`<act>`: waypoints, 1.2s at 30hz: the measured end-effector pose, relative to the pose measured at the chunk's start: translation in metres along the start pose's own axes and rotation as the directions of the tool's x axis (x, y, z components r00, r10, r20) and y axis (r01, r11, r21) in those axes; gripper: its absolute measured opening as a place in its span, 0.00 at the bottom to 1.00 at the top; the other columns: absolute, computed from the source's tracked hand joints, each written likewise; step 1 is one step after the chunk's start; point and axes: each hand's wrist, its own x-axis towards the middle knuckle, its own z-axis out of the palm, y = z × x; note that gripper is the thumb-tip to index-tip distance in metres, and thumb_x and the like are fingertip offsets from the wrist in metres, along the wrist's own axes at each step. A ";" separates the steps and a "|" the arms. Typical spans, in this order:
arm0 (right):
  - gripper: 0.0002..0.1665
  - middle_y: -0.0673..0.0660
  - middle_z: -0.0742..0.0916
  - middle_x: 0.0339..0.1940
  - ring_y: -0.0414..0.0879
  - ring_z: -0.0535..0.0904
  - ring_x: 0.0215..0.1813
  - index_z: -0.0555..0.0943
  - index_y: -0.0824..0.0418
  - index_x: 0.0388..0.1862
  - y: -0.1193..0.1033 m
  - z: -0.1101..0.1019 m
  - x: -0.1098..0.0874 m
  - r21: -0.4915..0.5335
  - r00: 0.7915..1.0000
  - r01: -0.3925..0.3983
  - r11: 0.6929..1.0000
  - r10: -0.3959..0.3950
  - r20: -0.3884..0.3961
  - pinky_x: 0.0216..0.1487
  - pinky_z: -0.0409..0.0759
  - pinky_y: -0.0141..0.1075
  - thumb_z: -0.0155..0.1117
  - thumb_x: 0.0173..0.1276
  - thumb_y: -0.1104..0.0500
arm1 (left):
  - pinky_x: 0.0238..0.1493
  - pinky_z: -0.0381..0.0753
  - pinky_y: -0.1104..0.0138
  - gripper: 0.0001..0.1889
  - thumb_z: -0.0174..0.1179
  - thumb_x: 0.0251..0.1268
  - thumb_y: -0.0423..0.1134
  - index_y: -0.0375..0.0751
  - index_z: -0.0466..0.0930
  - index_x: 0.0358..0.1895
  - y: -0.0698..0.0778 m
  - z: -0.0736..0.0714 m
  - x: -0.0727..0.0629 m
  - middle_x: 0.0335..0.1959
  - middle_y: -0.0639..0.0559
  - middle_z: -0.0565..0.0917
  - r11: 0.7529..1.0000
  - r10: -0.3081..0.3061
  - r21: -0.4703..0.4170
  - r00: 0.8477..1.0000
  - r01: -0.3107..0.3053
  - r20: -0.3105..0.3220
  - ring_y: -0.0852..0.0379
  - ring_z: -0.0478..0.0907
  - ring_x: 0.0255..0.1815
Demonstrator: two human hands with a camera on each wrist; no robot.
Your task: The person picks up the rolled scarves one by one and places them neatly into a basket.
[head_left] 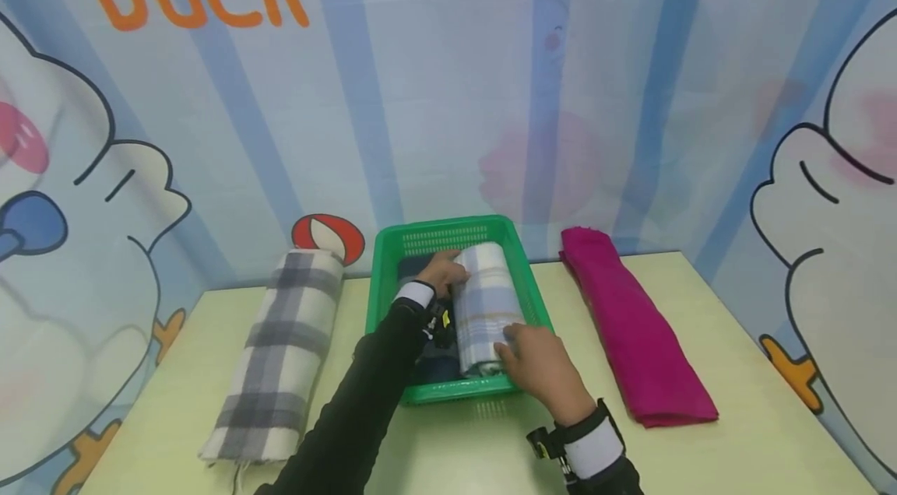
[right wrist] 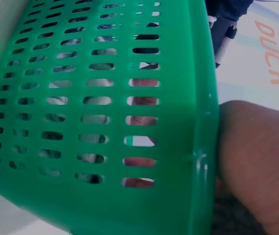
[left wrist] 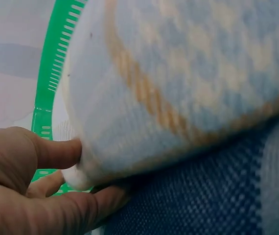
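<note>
A folded light blue and white plaid cloth (head_left: 487, 300) with thin tan stripes lies lengthwise in the right half of a green plastic basket (head_left: 530, 285). At its far end, my left hand (head_left: 443, 272) pinches the edge; the left wrist view shows the thumb (left wrist: 61, 152) on one side and fingers on the other. My right hand (head_left: 543, 366) reaches over the near rim and holds the cloth's near end. In the right wrist view the basket wall (right wrist: 176, 122) hides most of those fingers. Beside the plaid cloth, a dark navy folded cloth (head_left: 440, 369) lies in the basket.
Left of the basket, a folded grey and white checked scarf (head_left: 276, 355) with loose fringe lies on the pale yellow table (head_left: 448, 448). A folded magenta cloth (head_left: 638, 331) lies to the right. A printed curtain (head_left: 448, 90) hangs behind the table.
</note>
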 end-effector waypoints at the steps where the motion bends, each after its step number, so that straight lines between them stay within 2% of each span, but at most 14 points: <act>1: 0.17 0.66 0.89 0.39 0.58 0.86 0.40 0.84 0.73 0.49 0.000 0.000 0.000 -0.006 1.000 0.004 1.000 -0.004 0.003 0.41 0.85 0.50 0.65 0.69 0.60 | 0.65 0.72 0.37 0.38 0.59 0.67 0.28 0.46 0.56 0.79 -0.010 0.000 0.019 0.78 0.37 0.60 0.999 0.024 0.022 1.000 -0.024 0.002 0.35 0.62 0.75; 3: 0.16 0.64 0.89 0.35 0.55 0.86 0.38 0.84 0.72 0.48 0.000 -0.001 0.000 -0.015 1.000 0.010 1.000 -0.010 0.009 0.38 0.84 0.49 0.65 0.69 0.60 | 0.59 0.77 0.38 0.38 0.62 0.65 0.30 0.46 0.58 0.78 -0.031 0.004 0.056 0.75 0.37 0.63 0.996 0.066 0.056 0.998 -0.065 -0.015 0.34 0.67 0.71; 6: 0.15 0.61 0.87 0.31 0.51 0.84 0.34 0.85 0.71 0.45 -0.001 -0.001 0.001 -0.026 1.000 0.012 1.000 -0.011 0.025 0.35 0.82 0.46 0.64 0.70 0.59 | 0.49 0.82 0.38 0.38 0.63 0.62 0.31 0.45 0.61 0.76 -0.047 0.009 0.084 0.72 0.35 0.67 0.987 0.105 0.130 0.993 -0.098 -0.046 0.32 0.71 0.66; 8: 0.14 0.58 0.86 0.27 0.48 0.81 0.32 0.85 0.70 0.43 -0.001 -0.001 0.000 -0.032 0.999 0.011 0.999 -0.010 0.034 0.32 0.80 0.44 0.64 0.70 0.58 | 0.53 0.81 0.39 0.37 0.62 0.61 0.30 0.43 0.62 0.76 -0.035 0.009 0.064 0.72 0.36 0.68 0.982 0.095 0.170 0.993 -0.081 -0.070 0.33 0.71 0.68; 13: 0.15 0.54 0.80 0.19 0.43 0.74 0.24 0.85 0.68 0.37 -0.002 0.002 0.001 -0.042 0.999 0.013 0.999 -0.011 0.053 0.26 0.72 0.39 0.64 0.70 0.55 | 0.65 0.76 0.46 0.36 0.55 0.60 0.26 0.35 0.61 0.75 0.003 0.005 -0.010 0.72 0.33 0.68 0.972 0.088 0.227 0.993 -0.067 -0.083 0.36 0.69 0.70; 16: 0.20 0.57 0.85 0.22 0.46 0.79 0.27 0.86 0.70 0.41 -0.002 0.001 0.000 -0.055 0.998 0.016 0.998 -0.014 0.054 0.29 0.78 0.42 0.66 0.69 0.51 | 0.67 0.74 0.49 0.35 0.53 0.63 0.28 0.35 0.60 0.76 0.010 0.004 -0.030 0.73 0.34 0.67 0.963 0.118 0.251 0.990 -0.095 -0.079 0.37 0.68 0.71; 19: 0.25 0.64 0.89 0.33 0.54 0.86 0.36 0.85 0.72 0.47 -0.002 0.001 0.000 -0.064 0.999 0.017 0.998 -0.014 0.041 0.40 0.84 0.48 0.67 0.68 0.49 | 0.66 0.75 0.47 0.33 0.55 0.64 0.30 0.36 0.61 0.75 0.009 0.004 -0.033 0.72 0.34 0.68 0.962 0.145 0.246 0.985 -0.118 -0.095 0.37 0.69 0.70; 23: 0.28 0.67 0.90 0.41 0.59 0.87 0.44 0.84 0.73 0.50 -0.004 0.004 0.002 -0.054 1.000 0.016 0.998 -0.015 0.027 0.47 0.85 0.52 0.67 0.68 0.47 | 0.62 0.78 0.44 0.33 0.59 0.64 0.31 0.38 0.64 0.74 0.004 0.002 -0.017 0.71 0.35 0.70 0.972 0.124 0.215 0.986 -0.099 -0.109 0.36 0.70 0.69; 26: 0.28 0.66 0.90 0.42 0.59 0.87 0.46 0.85 0.72 0.50 -0.005 0.007 0.003 -0.049 1.000 0.017 0.999 -0.016 0.022 0.48 0.85 0.52 0.67 0.68 0.47 | 0.60 0.79 0.43 0.35 0.61 0.64 0.34 0.40 0.63 0.75 -0.002 -0.003 -0.003 0.72 0.38 0.69 0.961 0.137 0.253 0.987 -0.111 -0.088 0.38 0.70 0.70; 28: 0.27 0.66 0.90 0.42 0.59 0.87 0.46 0.85 0.71 0.50 -0.006 0.008 0.003 -0.046 1.000 0.016 0.999 -0.015 0.021 0.48 0.85 0.52 0.67 0.68 0.47 | 0.51 0.83 0.44 0.36 0.62 0.61 0.37 0.41 0.63 0.75 -0.018 -0.005 0.026 0.71 0.36 0.69 0.949 0.177 0.274 0.983 -0.156 -0.051 0.37 0.74 0.65; 30: 0.26 0.65 0.90 0.42 0.58 0.87 0.45 0.85 0.71 0.50 -0.006 0.007 0.003 -0.040 1.000 0.011 0.999 -0.010 0.012 0.46 0.85 0.51 0.68 0.68 0.48 | 0.48 0.84 0.45 0.38 0.61 0.61 0.37 0.43 0.61 0.76 -0.022 -0.007 0.036 0.72 0.37 0.68 0.945 0.184 0.279 0.983 -0.173 -0.014 0.38 0.74 0.64; 33: 0.24 0.65 0.90 0.42 0.57 0.87 0.44 0.85 0.71 0.50 -0.006 0.006 0.002 -0.023 1.000 0.005 1.000 -0.005 -0.011 0.46 0.85 0.51 0.68 0.67 0.51 | 0.47 0.83 0.44 0.38 0.58 0.62 0.34 0.42 0.58 0.78 -0.017 -0.006 0.033 0.74 0.36 0.65 0.951 0.166 0.257 0.985 -0.170 0.039 0.37 0.73 0.64; 35: 0.22 0.65 0.90 0.43 0.58 0.87 0.46 0.85 0.70 0.50 -0.006 0.005 0.003 -0.005 1.000 0.006 1.000 -0.006 -0.028 0.47 0.85 0.51 0.68 0.68 0.53 | 0.53 0.81 0.46 0.37 0.52 0.64 0.31 0.39 0.55 0.78 0.003 -0.006 0.002 0.76 0.37 0.63 0.948 0.149 0.278 0.988 -0.155 0.044 0.38 0.71 0.67; 36: 0.21 0.65 0.90 0.44 0.58 0.87 0.47 0.85 0.70 0.51 -0.006 0.004 0.003 0.001 0.999 0.009 1.000 -0.009 -0.035 0.48 0.85 0.51 0.68 0.68 0.54 | 0.52 0.81 0.48 0.36 0.50 0.64 0.31 0.37 0.56 0.78 0.009 -0.007 -0.008 0.75 0.36 0.64 0.937 0.167 0.303 0.985 -0.172 0.042 0.39 0.73 0.64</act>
